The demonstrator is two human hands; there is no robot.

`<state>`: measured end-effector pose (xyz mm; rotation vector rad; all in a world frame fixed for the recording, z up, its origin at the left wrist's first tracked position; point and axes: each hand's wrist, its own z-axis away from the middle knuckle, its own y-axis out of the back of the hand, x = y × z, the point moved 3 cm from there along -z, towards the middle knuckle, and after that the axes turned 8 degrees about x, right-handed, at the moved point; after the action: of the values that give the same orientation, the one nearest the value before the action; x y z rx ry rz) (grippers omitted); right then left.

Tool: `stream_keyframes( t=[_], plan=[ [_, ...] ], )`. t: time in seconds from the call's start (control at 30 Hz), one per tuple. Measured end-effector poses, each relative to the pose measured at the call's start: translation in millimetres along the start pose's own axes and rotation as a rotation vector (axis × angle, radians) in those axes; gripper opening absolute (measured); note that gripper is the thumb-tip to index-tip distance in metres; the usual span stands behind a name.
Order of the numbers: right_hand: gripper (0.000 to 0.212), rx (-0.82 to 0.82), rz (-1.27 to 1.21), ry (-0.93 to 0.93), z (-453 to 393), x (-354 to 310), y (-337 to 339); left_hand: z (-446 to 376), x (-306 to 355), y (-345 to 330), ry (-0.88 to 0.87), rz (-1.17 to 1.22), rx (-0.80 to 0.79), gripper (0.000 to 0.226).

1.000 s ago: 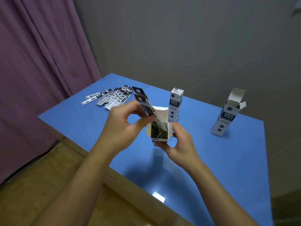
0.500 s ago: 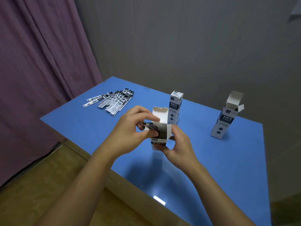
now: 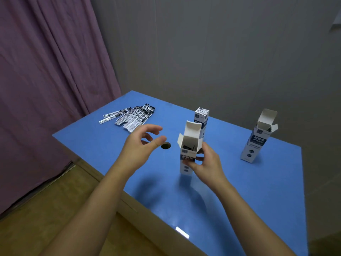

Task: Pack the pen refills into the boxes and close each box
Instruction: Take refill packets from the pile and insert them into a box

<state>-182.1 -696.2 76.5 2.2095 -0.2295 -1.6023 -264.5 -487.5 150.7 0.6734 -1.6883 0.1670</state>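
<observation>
On the desk (image 3: 249, 191) my right hand (image 3: 204, 163) grips the upright open box (image 3: 189, 150). My left hand (image 3: 142, 145), loosely curled and holding nothing, is nearer the fanned refills (image 3: 132, 117), which lie beyond it to the left, seemingly pointing at it.

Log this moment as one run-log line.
left hand: empty, off box | right hand: holds open box upright on table | loose refills: unpacked
</observation>
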Motion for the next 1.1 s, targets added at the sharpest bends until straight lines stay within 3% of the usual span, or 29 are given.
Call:
stream_keyframes(
  t=[0.13,0.37,0.5,0.63,0.73,0.83,0.9,1.0,1.1],
  plan=[
    [0.044,0.035,0.045,-0.122,-26.6,22.6,3.9,-6.8,-32.0,4.8,0.074,-0.099,0.075,0.017],
    [0.047,-0.014,0.115,-0.163,-46.8,40.8,-0.3,-6.3,-61.6,2.2,0.088,-0.314,0.066,0.019],
    [0.054,-0.094,0.315,-0.224,-44.6,47.0,-2.8,-9.0,-69.6,6.7,0.095,-0.375,0.074,0.022],
    [0.043,-0.194,0.634,-0.378,-27.5,45.7,0.4,-14.4,-81.2,16.0,0.094,-0.427,0.078,0.025],
    [0.017,-0.354,0.864,-0.411,-12.1,38.7,-4.2,-21.4,-91.6,25.9,0.076,-0.468,0.071,0.028],
    [0.017,-0.530,0.878,-0.435,0.0,26.8,-22.8,-28.5,-101.1,41.6,0.063,-0.538,0.052,0.031],
    [0.013,-0.588,0.877,-0.375,2.7,12.0,-42.6,-31.4,-107.2,56.6,0.060,-0.605,0.037,0.035],
    [0.011,-0.548,0.892,-0.186,-3.7,-15.1,-78.1,-35.2,-116.7,84.3,0.056,-0.742,0.014,0.042],
    [0.036,-0.489,0.875,-0.057,-12.7,-39.8,-113.0,-37.5,-125.6,114.4,0.043,-0.857,-0.030,0.045]
  ],
)
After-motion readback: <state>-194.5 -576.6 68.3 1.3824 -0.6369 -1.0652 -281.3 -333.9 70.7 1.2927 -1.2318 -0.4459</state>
